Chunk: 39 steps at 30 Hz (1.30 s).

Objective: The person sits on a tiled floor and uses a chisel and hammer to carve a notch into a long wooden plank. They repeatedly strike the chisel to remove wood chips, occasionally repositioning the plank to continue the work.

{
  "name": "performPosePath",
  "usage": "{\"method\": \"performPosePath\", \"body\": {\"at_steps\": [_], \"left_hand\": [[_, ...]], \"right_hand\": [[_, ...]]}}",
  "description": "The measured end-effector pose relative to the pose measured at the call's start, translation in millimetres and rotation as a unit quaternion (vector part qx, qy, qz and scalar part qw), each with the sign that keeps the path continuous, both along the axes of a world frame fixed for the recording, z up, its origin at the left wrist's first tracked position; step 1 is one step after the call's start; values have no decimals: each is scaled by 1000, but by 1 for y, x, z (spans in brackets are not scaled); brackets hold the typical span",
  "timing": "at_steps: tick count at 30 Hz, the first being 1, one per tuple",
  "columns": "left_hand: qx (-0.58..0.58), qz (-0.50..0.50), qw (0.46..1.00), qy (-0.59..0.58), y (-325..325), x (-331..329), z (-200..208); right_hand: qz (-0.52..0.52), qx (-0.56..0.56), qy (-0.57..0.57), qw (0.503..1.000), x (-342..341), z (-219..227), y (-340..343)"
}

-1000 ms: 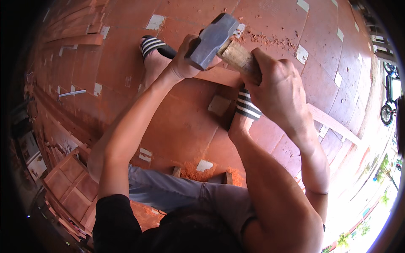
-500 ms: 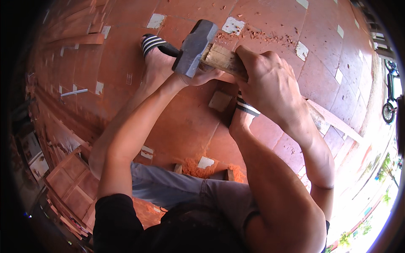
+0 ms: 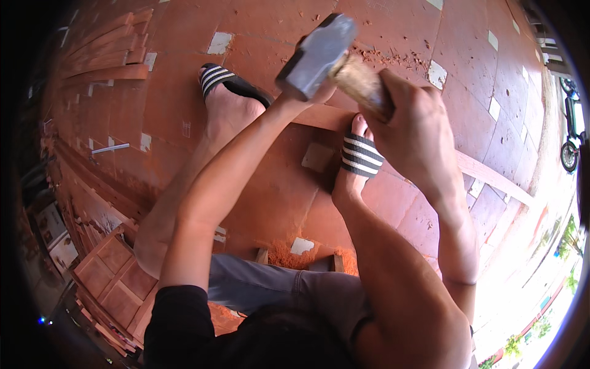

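Observation:
My right hand (image 3: 410,126) is wrapped round the short wooden handle of a sledgehammer (image 3: 316,55). Its grey block-shaped steel head is raised over the floor and tilted. Behind that head, my left hand (image 3: 321,92) shows only in part; its fingers are hidden, so what they hold cannot be seen. Just below the left hand, a long reddish wooden strip (image 3: 491,175) runs along the floor toward the right. Part of the strip passes under the right hand and beside my right foot, which wears a striped slide sandal (image 3: 361,155).
My left foot wears another striped sandal (image 3: 218,79). Reddish boards (image 3: 114,72) are stacked at the far left, with a panelled wooden frame (image 3: 114,267) nearer. Wood shavings (image 3: 393,58) lie on the tiled floor. A light block (image 3: 318,157) sits between my feet. A motorbike (image 3: 570,132) stands far right.
The hammer and right hand have moved up and to the right. My left hand has shifted the same way, and more of the wooden strip and right sandal now shows.

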<state>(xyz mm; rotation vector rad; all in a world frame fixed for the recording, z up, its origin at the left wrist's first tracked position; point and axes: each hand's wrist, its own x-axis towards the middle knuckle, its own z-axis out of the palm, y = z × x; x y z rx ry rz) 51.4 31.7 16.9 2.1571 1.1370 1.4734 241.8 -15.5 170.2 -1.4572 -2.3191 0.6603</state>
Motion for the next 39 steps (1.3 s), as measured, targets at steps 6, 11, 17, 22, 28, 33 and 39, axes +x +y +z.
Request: {"method": "performPosePath", "body": {"at_steps": [6, 11, 17, 22, 28, 33, 39], "left_hand": [[-60, -75, 995, -40, 8, -27, 30], [-209, -103, 967, -101, -19, -53, 30], [-238, -144, 946, -166, -35, -66, 12], [-258, -151, 937, -180, -40, -65, 14], [-151, -136, 969, -139, -54, -71, 9], [-88, -55, 995, 1, -72, -77, 24], [-284, -119, 923, 230, -70, -109, 17]], "right_hand": [[-43, 1, 57, 997, 13, 12, 3], [-23, -17, 45, 999, 12, 6, 0], [-5, -36, 27, 999, 2, 8, -10], [3, -15, 36, 999, -1, 9, -10], [53, 28, 22, 998, -12, 16, -8], [66, 0, 19, 998, -33, 11, -14], [119, -7, -49, 992, -39, -7, -15]]}}
